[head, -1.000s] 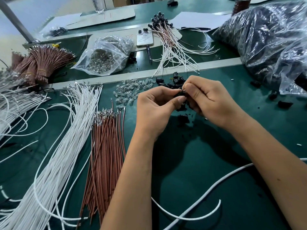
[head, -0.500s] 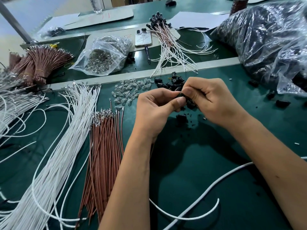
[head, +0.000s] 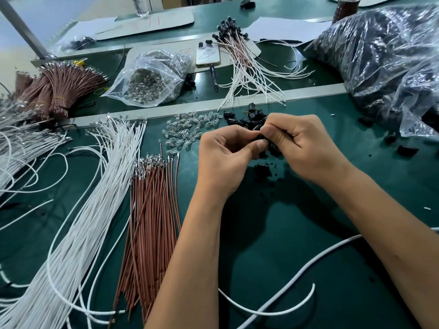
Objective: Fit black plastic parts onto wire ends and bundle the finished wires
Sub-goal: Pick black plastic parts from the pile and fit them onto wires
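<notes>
Fingers (head: 260,146) of left hand (head: 225,160) and right hand (head: 306,148) pinch one black plastic part (head: 264,138) together above the green bench (head: 285,233), near its far edge.

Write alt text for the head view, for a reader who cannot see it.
Two hands, left hand and right hand, meet over a green table and pinch a small black plastic part between them. Loose white wires and brown wires lie to the left, with clear bulbs beyond them.
</notes>
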`<action>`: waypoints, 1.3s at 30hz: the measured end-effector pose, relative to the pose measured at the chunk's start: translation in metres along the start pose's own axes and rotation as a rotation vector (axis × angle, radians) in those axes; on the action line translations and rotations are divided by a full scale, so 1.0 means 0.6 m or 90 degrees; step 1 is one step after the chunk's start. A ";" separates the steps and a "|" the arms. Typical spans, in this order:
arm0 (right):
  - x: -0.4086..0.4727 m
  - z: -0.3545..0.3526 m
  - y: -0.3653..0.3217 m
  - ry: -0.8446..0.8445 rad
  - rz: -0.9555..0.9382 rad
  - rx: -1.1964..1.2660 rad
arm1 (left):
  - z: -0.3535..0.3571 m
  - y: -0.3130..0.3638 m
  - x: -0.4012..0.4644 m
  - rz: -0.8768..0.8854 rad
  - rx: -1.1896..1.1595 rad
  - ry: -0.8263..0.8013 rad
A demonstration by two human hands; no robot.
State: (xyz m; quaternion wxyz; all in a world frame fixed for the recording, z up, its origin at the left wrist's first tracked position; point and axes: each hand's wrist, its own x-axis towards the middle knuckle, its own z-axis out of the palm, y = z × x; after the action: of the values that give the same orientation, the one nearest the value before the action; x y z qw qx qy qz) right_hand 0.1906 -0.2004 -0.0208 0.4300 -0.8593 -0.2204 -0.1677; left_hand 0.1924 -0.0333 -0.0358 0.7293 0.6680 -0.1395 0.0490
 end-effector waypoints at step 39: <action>0.004 -0.022 -0.005 -0.048 -0.060 -0.038 | -0.009 0.005 -0.003 -0.121 -0.114 -0.060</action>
State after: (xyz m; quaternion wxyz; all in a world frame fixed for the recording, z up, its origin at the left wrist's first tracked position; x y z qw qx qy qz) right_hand 0.1896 -0.2091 -0.0099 0.3874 -0.8660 -0.2718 -0.1614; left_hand 0.1906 -0.0274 -0.0339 0.7798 0.6123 -0.1136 -0.0643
